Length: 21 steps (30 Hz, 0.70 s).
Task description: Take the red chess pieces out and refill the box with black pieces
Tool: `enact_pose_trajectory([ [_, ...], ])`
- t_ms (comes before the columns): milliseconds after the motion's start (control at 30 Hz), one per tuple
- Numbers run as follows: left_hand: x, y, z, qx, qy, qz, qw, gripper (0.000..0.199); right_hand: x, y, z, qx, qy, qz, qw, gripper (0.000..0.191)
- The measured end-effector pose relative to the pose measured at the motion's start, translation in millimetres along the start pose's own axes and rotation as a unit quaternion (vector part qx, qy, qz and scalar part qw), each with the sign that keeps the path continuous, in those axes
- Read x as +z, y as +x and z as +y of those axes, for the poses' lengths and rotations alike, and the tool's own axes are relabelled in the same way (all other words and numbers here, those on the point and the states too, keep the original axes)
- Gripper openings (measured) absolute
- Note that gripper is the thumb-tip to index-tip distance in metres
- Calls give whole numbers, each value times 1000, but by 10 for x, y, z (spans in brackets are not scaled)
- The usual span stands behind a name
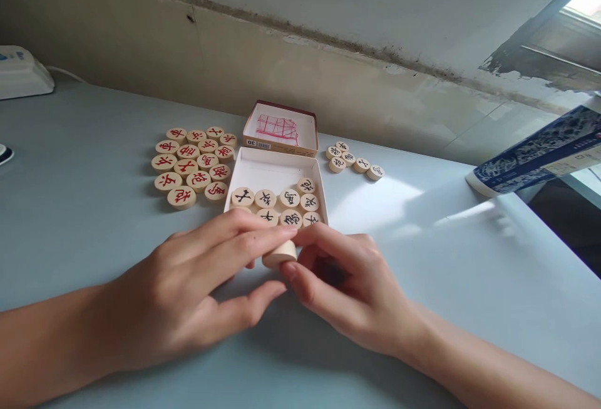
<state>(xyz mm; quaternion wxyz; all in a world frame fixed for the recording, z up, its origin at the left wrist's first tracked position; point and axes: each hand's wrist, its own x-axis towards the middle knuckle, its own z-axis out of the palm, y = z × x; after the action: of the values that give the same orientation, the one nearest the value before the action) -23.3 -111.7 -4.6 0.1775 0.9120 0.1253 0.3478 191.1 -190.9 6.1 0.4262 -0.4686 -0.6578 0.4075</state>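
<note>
Between the thumb and index finger of my right hand [350, 284] is a round wooden Chinese chess piece [278, 255], tilted so that its marked face is out of sight. My left hand [183, 284] reaches over from the left, fingers stretched out. Its fingertips rest at the upper edge of that piece, while its thumb stays apart below. Just beyond my hands lies a shallow white box [248, 168] with several black-marked pieces [290, 198] in rows. My fingers cover the box's near edge.
Red-marked pieces [186, 166] are grouped left of the box. A few dark-marked pieces [348, 158] lie to its right. Behind it sits a box lid [307, 130] with pink lines inside. A blue patterned carton [530, 146] leans at the right; a white device [23, 74] is far left.
</note>
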Motion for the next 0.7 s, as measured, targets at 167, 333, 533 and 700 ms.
enact_pose_trajectory([
  [167, 13, 100, 30, -26, -14, 36, 999, 12, -3, 7, 24, -67, -82, 61, 992, 12],
  [333, -3, 105, 43, -33, 16, 62, 997, 11, -27, 27, 32, -172, -122, 97, 973, 14],
  [533, -54, 79, 22, -4, 12, 28, 1000, 16, -35, 25, 37, -184, -141, 82, 969, 11],
  [700, -58, 110, 36, 1, 8, 2, 1000, 12, -20, 10, 59, -180, -137, 53, 973, 14],
])
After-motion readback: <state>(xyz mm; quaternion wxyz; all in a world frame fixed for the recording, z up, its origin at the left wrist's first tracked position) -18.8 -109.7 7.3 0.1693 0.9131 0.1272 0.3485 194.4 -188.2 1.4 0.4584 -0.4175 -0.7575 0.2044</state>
